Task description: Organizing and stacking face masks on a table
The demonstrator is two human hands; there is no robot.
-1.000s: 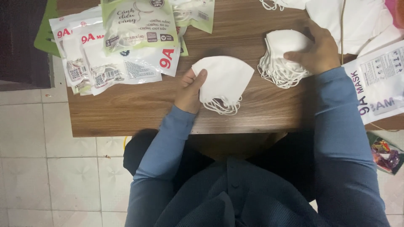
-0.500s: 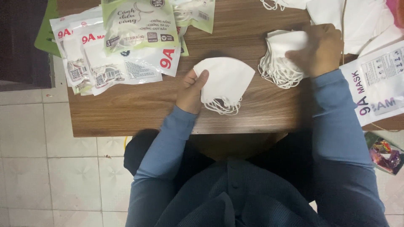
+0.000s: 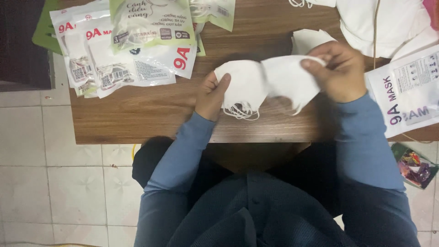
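Your left hand (image 3: 211, 97) pins a small stack of white folded masks (image 3: 242, 87) against the wooden counter (image 3: 151, 114), thumb on top and fingers curled round the near edge, ear loops spilling out below in a tangle. Your right hand (image 3: 339, 71) pinches one more white mask (image 3: 289, 78) by its far corner, fingers closed tight on the fabric, and holds it just over the stack so the two overlap. To do this well, line the folded edge of the single mask with the edges beneath it before you let go, and keep the left thumb pressing so the stack does not fan out (those loops snag easily, so tuck them under). The single mask is blurred with motion, so its exact outline and whether it already touches the stack are hard to tell. How many masks the stack holds cannot be counted. Behind your right hand, a further white pile (image 3: 311, 40) is mostly covered. Printed packets (image 3: 132, 50) lie at far left, another packet (image 3: 407, 98) at right is cut off by the frame, as is the white heap (image 3: 384, 23) at the top.
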